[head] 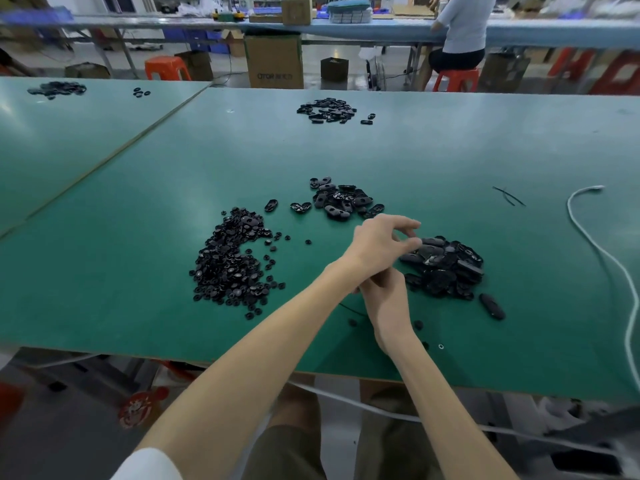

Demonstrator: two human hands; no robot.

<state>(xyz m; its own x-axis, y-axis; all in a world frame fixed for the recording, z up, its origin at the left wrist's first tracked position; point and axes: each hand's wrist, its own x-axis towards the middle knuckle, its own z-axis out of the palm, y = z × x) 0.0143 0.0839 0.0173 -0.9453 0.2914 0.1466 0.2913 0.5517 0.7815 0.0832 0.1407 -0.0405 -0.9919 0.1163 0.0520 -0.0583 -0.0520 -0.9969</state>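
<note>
Clearly this is a pick-up step in sorting or assembling small black plastic parts, judging from the head view. The landmark is the pile of oval shells [446, 270] on the green table [138, 237]. The left hand [379, 245] reaches across to the pile's left edge, with the forearm passing over the other wrist. Its thumb and fingertips pinch the end of one oval piece [433, 242] lying on top of the pile. The right hand [386, 299] sits just near-left of the pile, under the left wrist. Its fingers are hidden, so I cannot tell whether it holds anything.

Well left of the pile spreads a heap of small round parts [228, 261]. Beyond the pile lies a second cluster of ovals [343, 200], and a stray oval [491, 306] rests just beside its near-right corner. A white cable [588, 237] snakes to the right, well apart.

Next, I judge, the pinched piece must be lifted free without dragging its neighbours. It then goes to the waiting right hand, probably to be paired with a round part.
</note>
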